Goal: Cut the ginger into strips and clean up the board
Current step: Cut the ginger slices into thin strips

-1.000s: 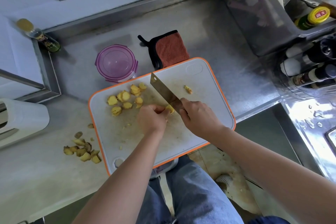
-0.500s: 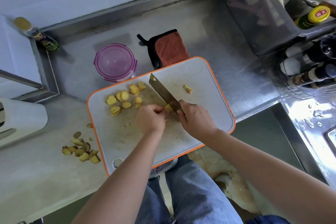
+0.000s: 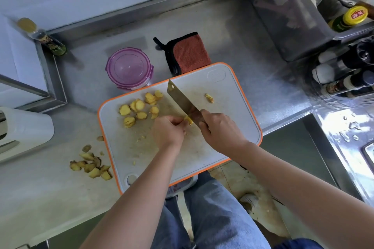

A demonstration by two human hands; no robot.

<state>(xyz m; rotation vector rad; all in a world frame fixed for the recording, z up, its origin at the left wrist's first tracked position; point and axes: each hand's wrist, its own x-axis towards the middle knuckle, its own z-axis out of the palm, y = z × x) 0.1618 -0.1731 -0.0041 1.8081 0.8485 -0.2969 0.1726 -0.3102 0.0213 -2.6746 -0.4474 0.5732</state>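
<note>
On the counter at the far left lies a heap of ginger peelings, off the board and apart from the work. The cutting board with its orange rim sits just right of them. On its upper left part rests a loose cluster of ginger slices, cut into rounds but not yet into strips.

The left hand sits near the board's middle, fingers curled tight and pinching a small yellow ginger piece at its right-hand tips. That piece lies immediately right of the left fingertips, touching or nearly touching the face of the knife. How its long axis runs I cannot tell; too little of it shows.

The blade runs diagonally from upper left down to the right hand, which is closed round the handle. The coming cut probably depends on the edge dropping just right of the left fingertips, with little margin. A lone ginger scrap lies farther right on the board.
</note>
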